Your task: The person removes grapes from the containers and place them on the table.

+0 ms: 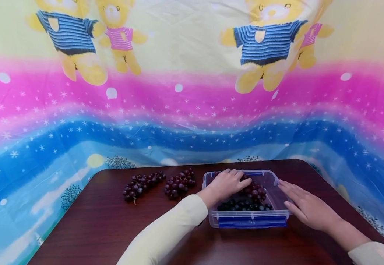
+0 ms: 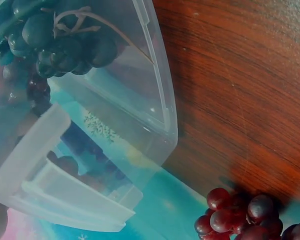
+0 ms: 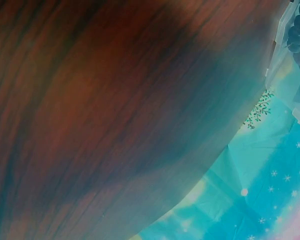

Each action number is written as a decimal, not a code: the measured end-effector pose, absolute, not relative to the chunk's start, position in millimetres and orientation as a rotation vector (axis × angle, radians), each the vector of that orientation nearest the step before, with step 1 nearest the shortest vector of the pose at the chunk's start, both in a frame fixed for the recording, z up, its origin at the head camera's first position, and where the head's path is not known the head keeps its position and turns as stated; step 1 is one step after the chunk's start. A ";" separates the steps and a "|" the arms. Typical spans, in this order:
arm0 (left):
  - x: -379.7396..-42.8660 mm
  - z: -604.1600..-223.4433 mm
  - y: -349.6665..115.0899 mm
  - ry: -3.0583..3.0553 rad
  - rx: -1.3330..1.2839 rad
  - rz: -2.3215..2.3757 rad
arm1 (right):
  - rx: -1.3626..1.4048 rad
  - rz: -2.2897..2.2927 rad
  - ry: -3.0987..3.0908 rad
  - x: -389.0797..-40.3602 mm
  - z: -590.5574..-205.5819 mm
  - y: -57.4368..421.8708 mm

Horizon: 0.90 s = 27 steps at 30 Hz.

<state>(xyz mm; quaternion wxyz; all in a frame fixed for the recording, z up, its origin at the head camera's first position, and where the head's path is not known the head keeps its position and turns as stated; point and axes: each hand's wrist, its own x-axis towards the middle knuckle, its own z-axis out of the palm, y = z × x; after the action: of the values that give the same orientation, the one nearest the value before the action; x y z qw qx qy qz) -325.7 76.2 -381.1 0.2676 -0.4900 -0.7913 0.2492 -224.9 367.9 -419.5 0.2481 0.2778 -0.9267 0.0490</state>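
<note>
A clear plastic box (image 1: 279,211) with blue clips stands at the right of the table. Inside it, black grapes (image 1: 241,205) lie along the near side, with a bunch of red grapes (image 1: 256,193) behind them. My left hand (image 1: 226,183) reaches over the box's left side and rests on the red grapes, thumb spread from the fingers; its fingertips are partly hidden. With fingers straight, my right hand (image 1: 306,204) touches the box's right wall. The left wrist view shows black grapes (image 2: 65,50) with a stem through the clear wall.
Two more red bunches lie on the brown table (image 1: 105,221), left of the box: a longer bunch (image 1: 142,186) and a shorter bunch (image 1: 179,184). A printed cloth (image 1: 192,99) with bears and snowflakes hangs behind the table and around its sides.
</note>
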 end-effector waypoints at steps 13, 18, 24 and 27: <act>-323.7 -380.1 68.4 -2.043 -1.240 0.543 | 0.764 0.133 -2.527 -224.5 -418.2 366.2; -323.7 -377.9 65.6 -2.006 -1.207 0.515 | 0.778 0.137 -2.521 -224.7 -418.1 365.8; -323.7 -374.9 62.4 -1.910 -1.161 0.490 | 0.787 0.138 -2.515 -225.1 -418.2 366.5; -324.5 -373.8 61.8 -1.851 -1.143 0.450 | 0.786 0.141 -2.515 -225.3 -418.1 366.9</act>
<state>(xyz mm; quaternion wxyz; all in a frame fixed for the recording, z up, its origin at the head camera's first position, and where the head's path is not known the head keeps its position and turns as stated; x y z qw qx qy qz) -324.5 61.8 -373.8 0.4440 -0.4612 -0.7465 0.1817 -225.3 366.9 -418.1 0.2490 0.2885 -0.9231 0.0519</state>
